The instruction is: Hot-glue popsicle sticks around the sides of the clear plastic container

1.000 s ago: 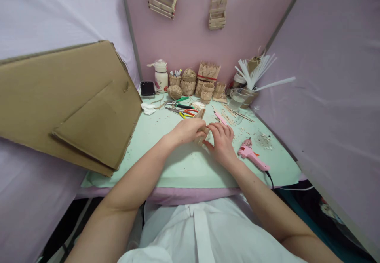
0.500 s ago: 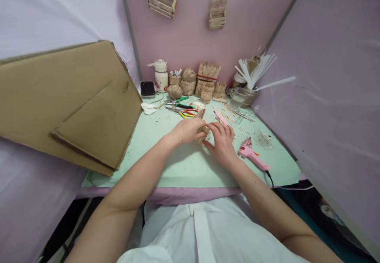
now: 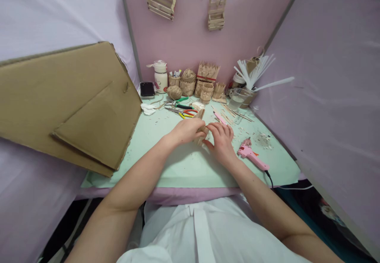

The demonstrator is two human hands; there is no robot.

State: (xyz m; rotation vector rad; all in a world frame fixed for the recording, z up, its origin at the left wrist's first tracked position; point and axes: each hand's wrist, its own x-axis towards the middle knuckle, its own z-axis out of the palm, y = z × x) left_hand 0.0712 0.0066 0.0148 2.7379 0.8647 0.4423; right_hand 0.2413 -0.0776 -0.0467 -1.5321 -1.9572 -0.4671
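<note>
My left hand (image 3: 191, 130) is closed on a small wooden stick piece (image 3: 200, 114) over the middle of the table. Much of the piece is hidden behind my fingers; its tan top slants up beyond them. Against its right side, my right hand (image 3: 220, 137) has thumb and fingers curled around the edge. To the right of that hand lies a pink glue gun (image 3: 253, 157) with a black cord. Just beyond my hands are a pink pen-like cutter (image 3: 219, 117) and pliers with red and yellow handles (image 3: 187, 114).
A large cardboard sheet (image 3: 74, 73) leans at the left. Along the back stand a white bottle (image 3: 160, 77), a twine ball (image 3: 174, 92), wooden-stick cups (image 3: 206, 92) and a clear cup (image 3: 238, 98). White glue sticks (image 3: 274, 84) jut out at right. Wood scraps (image 3: 263, 140) lie near the glue gun.
Both hands stay in nearly the same place on the wooden piece. The view has shifted very slightly; nothing else visibly moves.
</note>
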